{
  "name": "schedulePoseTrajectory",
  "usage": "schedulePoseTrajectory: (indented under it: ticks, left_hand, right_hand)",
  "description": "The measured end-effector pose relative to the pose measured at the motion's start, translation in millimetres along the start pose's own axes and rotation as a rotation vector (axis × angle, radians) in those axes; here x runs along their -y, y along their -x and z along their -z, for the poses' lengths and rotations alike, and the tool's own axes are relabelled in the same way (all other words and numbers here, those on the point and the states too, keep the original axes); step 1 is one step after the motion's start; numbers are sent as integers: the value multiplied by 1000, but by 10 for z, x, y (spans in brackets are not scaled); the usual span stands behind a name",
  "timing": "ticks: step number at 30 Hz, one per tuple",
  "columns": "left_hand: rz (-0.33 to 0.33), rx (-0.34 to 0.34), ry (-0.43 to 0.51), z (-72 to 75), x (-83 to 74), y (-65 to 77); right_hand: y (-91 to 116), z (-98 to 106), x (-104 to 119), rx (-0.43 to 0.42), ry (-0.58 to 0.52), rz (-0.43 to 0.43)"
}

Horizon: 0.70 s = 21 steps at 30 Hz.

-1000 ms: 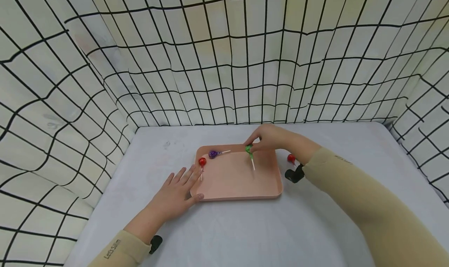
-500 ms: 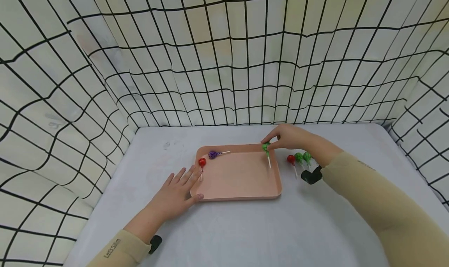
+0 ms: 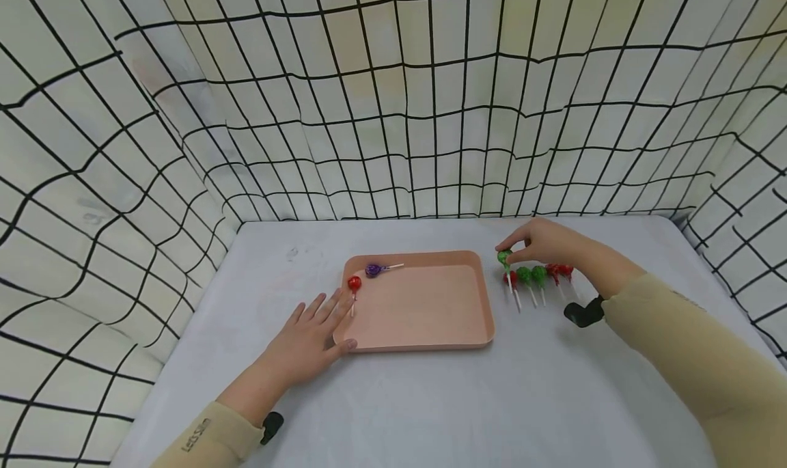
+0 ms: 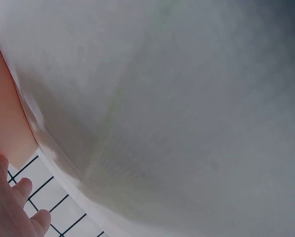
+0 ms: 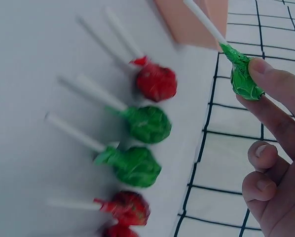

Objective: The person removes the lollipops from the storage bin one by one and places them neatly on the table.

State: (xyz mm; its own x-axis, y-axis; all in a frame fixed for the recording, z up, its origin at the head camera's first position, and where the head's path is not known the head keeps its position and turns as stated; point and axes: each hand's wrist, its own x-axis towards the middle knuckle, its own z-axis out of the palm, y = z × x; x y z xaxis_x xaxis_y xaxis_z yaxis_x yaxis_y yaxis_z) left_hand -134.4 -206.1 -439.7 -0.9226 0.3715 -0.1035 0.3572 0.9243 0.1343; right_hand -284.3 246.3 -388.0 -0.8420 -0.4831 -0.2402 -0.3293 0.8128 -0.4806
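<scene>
Between thumb and forefinger my right hand [image 3: 544, 242] pinches a green lollipop [image 5: 245, 79] by its wrapped head, the white stick hanging downward. It is held above the row to the right of the tray, over a red lollipop [image 5: 157, 83]. That row also has two green lollipops [image 5: 148, 124] and two more red ones [image 5: 130, 207]. My left hand [image 3: 310, 341] rests with spread fingers on the left side of the pink tray [image 3: 424, 311]. Inside the tray lie a purple lollipop [image 3: 373, 270] at the back and a red lollipop [image 3: 354, 283] by my left fingertips.
A white cloth-covered table [image 3: 430, 406] lies under everything. White walls with a black grid [image 3: 430, 113] rise behind it and at both sides. A black wrist device [image 3: 584, 312] sits below my right sleeve.
My right hand has carried the green lollipop rightward from above the tray, past its right edge, to over the row. More of the row is uncovered. The left hand has stayed in place.
</scene>
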Motion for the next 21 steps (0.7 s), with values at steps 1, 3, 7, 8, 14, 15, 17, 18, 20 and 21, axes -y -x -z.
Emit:
schedulePoseTrajectory:
  ticks: [1,3,7,8,14,15,17,18,20,21]
  left_hand:
    - [2,2,0,-3,4,-1]
    - [6,4,-1,-17,15,-8]
    - [13,3,-3,-46,29,-20]
    - [13,1,-3,-51,29,-22]
    - [15,3,-4,-46,26,-25]
    - [15,7,-4,-43,24,-25]
    - [17,13,-2,-38,24,-23]
    - [16,14,-3,-36,24,-22]
    - [17,20,-4,-35,21,-24]
    - [17,22,-5,-34,21,-24]
  right_hand:
    - [20,7,-34,-2,7,-4]
    - [64,24,-91,-10,14,-17]
    - [145,60,-211,-23,30,-46]
    - [166,69,-244,-27,32,-55]
    - [317,106,-456,-45,39,-96]
    - [349,112,-488,-47,42,-97]
    - [408,127,-552,-54,53,-97]
    - [436,134,-584,-57,58,-99]
    - [488,147,-643,-64,66,-107]
    - [513,154,-673,-65,68,-110]
